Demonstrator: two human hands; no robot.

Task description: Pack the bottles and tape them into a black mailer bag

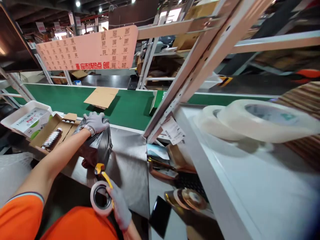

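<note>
Right hand (119, 204), gloved, is closed around a tape dispenser (102, 195) with a yellow handle, held low near the body. Left hand (95, 121), gloved with a wristwatch, lies flat with fingers spread on top of a grey plastic-wrapped parcel (101, 146) resting on the steel worktable (130, 160). Just left of the parcel sits an open cardboard box (53, 133) containing a bottle. Beyond runs a green conveyor belt (130, 106) carrying flat cardboard (101, 97).
</note>
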